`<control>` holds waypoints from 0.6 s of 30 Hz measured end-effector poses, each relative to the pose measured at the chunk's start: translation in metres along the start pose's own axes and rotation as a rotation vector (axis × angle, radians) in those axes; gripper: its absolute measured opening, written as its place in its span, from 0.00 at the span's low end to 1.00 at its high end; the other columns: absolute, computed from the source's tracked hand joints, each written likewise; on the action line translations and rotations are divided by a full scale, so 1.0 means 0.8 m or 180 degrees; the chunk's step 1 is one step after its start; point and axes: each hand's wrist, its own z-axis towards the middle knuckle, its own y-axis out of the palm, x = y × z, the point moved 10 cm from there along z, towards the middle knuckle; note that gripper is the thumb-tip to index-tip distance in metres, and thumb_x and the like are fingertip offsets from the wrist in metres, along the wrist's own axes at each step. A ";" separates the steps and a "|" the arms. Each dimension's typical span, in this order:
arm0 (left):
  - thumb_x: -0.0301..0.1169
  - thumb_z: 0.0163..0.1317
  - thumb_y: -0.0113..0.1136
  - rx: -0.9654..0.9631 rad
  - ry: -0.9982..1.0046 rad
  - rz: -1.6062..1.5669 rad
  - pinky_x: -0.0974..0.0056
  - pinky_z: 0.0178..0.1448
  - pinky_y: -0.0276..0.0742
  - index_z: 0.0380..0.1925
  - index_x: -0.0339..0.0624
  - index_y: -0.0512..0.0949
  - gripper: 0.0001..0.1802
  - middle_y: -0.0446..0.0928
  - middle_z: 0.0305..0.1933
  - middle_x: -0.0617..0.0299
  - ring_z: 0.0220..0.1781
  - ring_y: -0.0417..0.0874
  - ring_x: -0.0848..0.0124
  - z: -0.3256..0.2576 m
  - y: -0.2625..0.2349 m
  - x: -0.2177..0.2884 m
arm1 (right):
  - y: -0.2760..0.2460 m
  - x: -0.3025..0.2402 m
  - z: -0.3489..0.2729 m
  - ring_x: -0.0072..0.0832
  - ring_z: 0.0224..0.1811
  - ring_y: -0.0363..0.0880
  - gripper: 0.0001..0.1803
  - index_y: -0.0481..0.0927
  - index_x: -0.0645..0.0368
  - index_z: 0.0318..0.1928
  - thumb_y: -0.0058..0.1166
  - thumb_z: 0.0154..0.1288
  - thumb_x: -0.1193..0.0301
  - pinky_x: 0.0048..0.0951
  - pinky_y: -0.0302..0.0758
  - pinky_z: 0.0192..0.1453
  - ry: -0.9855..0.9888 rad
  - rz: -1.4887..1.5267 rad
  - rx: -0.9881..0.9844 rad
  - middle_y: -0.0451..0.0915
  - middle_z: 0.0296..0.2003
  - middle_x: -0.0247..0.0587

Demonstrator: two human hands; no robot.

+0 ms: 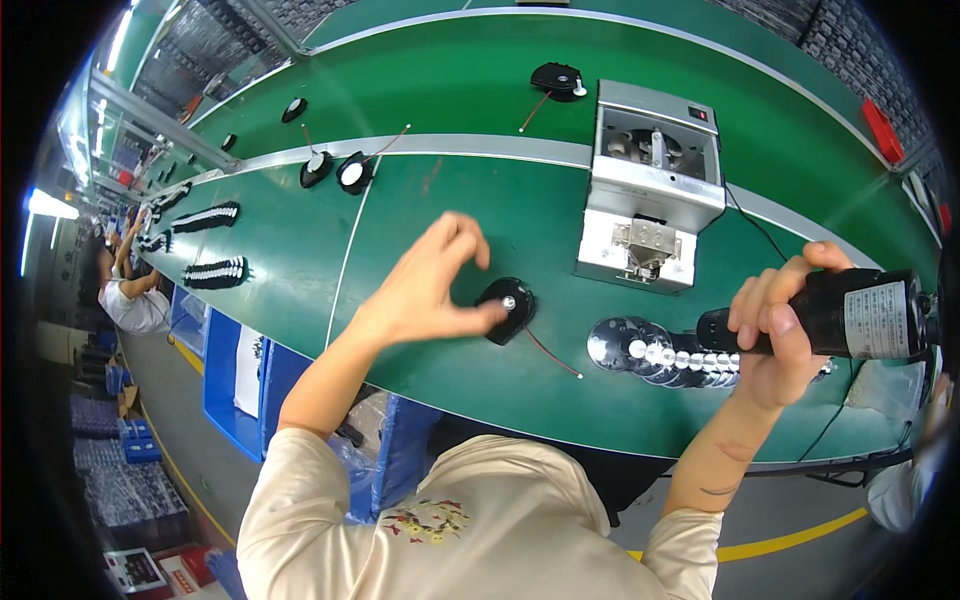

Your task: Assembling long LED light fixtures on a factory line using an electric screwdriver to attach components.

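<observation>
My right hand (pixel 785 320) is wrapped round a black electric screwdriver (pixel 875 312) with a pale label, held roughly level at the right; its tip is hard to make out. My left hand (pixel 430 290) is open, fingers curled and thumb stretched apart. The thumb tip overlaps the edge of a round black part (pixel 512 318) with a pale centre; whether it touches I cannot tell. A thin red-and-dark wire (pixel 552 352) runs from that part across the green bench. Below the screwdriver lies an overlapping row of shiny discs (pixel 665 358).
A metal machine (pixel 655 190) stands behind my hands. More black parts (pixel 354 172) with wires lie at the bench's far edge, another on the green conveyor (pixel 556 80). Stacked rows of parts (pixel 214 272) lie left. Blue bins (pixel 235 385) sit below. A person (pixel 135 300) works far left.
</observation>
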 end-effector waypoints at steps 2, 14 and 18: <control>0.39 0.42 0.74 -0.0011 -0.0185 -0.0007 0.56 0.50 0.74 0.32 0.40 0.74 0.22 0.68 0.44 0.53 0.44 0.75 0.56 -0.018 0.018 0.015 | 0.000 0.003 0.000 0.20 0.14 0.63 0.29 0.65 0.65 0.59 0.58 0.58 0.73 0.25 0.66 0.21 0.0003 -0.0052 0.0056 0.67 0.22 0.34; 0.21 0.44 0.67 -0.0043 0.1283 -0.1466 0.48 0.66 0.72 0.32 0.43 0.82 0.13 0.75 0.52 0.57 0.62 0.77 0.55 0.008 0.104 0.091 | 0.012 0.006 0.004 0.21 0.15 0.64 0.30 0.63 0.67 0.61 0.53 0.58 0.74 0.27 0.67 0.21 0.0079 -0.0117 -0.0272 0.67 0.22 0.35; 0.22 0.44 0.70 -0.0073 0.1373 -0.1561 0.51 0.61 0.77 0.34 0.43 0.85 0.13 0.76 0.52 0.55 0.61 0.77 0.50 0.016 0.121 0.098 | 0.016 0.001 0.001 0.21 0.15 0.64 0.30 0.64 0.65 0.62 0.53 0.58 0.73 0.27 0.67 0.21 0.0014 -0.0195 -0.0295 0.66 0.22 0.34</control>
